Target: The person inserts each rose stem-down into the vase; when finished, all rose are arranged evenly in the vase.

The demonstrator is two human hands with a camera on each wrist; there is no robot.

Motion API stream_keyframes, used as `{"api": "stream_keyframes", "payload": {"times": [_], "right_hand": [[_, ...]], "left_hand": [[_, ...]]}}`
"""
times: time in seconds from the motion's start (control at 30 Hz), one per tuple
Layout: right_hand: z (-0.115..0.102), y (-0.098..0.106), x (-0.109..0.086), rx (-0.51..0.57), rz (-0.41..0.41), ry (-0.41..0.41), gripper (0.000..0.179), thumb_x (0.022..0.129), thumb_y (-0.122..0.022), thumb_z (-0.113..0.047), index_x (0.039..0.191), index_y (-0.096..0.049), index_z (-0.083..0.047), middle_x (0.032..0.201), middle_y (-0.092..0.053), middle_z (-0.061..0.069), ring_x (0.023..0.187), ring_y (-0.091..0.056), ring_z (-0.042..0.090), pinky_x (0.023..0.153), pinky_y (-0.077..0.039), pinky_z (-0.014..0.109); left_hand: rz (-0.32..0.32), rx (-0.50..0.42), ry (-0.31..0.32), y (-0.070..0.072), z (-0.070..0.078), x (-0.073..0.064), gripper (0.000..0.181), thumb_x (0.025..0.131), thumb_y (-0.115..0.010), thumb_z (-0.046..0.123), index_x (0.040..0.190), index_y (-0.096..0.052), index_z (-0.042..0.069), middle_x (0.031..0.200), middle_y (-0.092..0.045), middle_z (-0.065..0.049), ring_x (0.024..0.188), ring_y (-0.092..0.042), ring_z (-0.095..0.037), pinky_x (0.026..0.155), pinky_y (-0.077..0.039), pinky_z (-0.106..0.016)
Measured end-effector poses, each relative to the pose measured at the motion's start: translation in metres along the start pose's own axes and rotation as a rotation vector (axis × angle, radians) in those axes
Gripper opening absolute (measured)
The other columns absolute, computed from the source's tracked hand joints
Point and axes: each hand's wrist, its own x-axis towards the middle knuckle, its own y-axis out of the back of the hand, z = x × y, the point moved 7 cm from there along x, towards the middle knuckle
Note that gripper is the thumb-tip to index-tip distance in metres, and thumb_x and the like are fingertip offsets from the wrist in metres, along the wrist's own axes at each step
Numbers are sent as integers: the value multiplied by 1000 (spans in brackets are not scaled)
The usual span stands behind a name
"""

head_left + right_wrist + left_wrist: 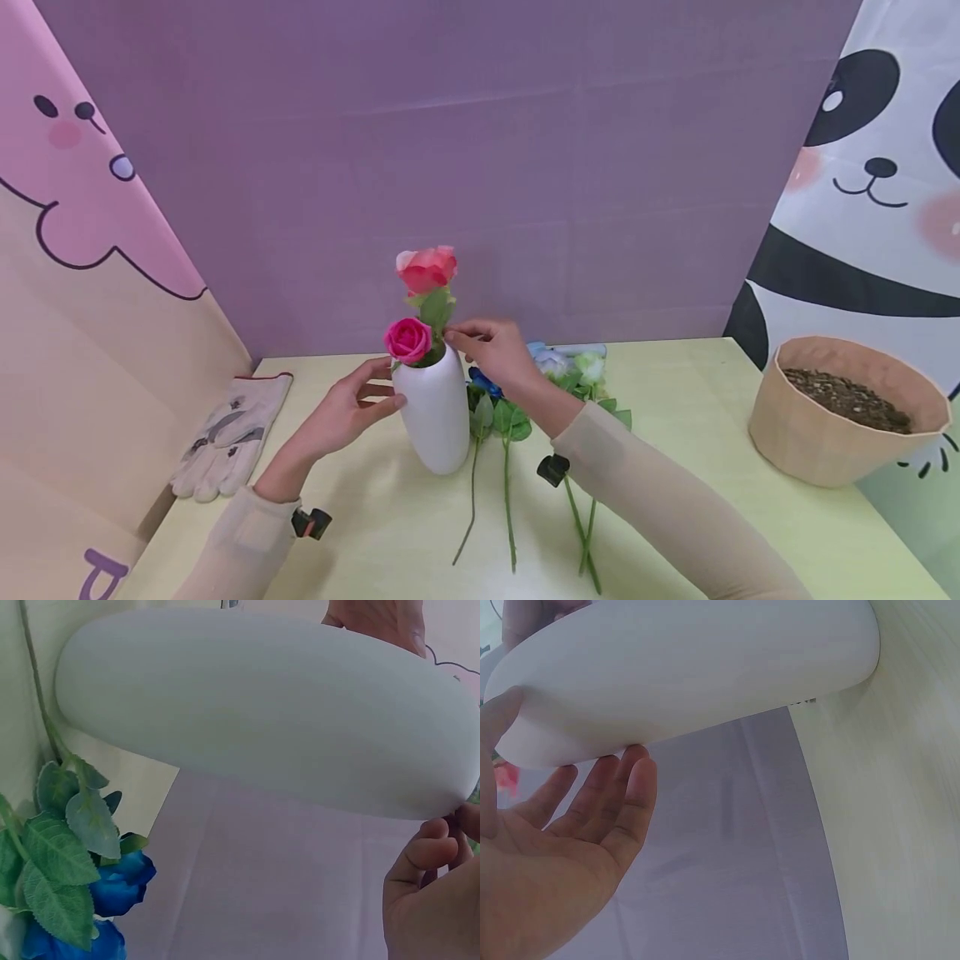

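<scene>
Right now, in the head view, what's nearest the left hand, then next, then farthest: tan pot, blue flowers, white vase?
1. White vase: the left hand touches it.
2. Blue flowers: just past the vase, on its right.
3. Tan pot: way over on the right.

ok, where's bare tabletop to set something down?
Bare table: between the loose flowers and the pot; in front of the vase, between left sleeve and stems; a patch between gloves and left hand. Crowded: right of the vase, flowers under the right sleeve.
</scene>
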Motion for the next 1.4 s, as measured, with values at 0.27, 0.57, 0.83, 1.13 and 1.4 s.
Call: {"api": "stream_keyframes", "payload": {"times": [0.27,0.57,0.83,1.13,1.4], "right_hand": [[9,9,-11,57,-39,-53,23,96,-68,-34,113,-76,-21,106,-71,5,85,-65,20,58,-47,25],[17,26,-17,78,-69,-58,25,96,-67,-31,118,-72,-19,108,-73,3,84,-66,17,57,-48,25],[26,52,-25,58,-57,-72,27,97,-66,-30,120,-69,-16,108,-72,6,87,-67,20,60,-50,27],[48,77,-35,-22,-75,-113,30,99,-62,-35,122,-66,-16,109,-71,7,88,-65,22,62,-50,30],[66,92,-45,-73,-75,-141,33,100,-60,-37,119,-65,-11,110,-70,9,88,-65,21,62,-51,31]], "left_hand": [[7,4,13,1,2,-1,68,93,-71,37,150,-39,21,141,-52,-11,126,-60,-35,93,-59,-43],[6,-13,21,0,1,-2,68,92,-72,37,151,-39,23,142,-51,-11,127,-59,-35,94,-58,-43],[2,0,19,0,0,-1,69,92,-71,38,151,-38,23,141,-51,-10,127,-59,-35,94,-59,-43],[-2,0,23,0,1,-1,69,93,-71,38,151,-38,22,142,-51,-11,127,-58,-35,94,-59,-42],[2,7,34,0,0,-1,69,92,-71,40,151,-39,23,142,-52,-10,127,-59,-35,94,-59,-42]]}}
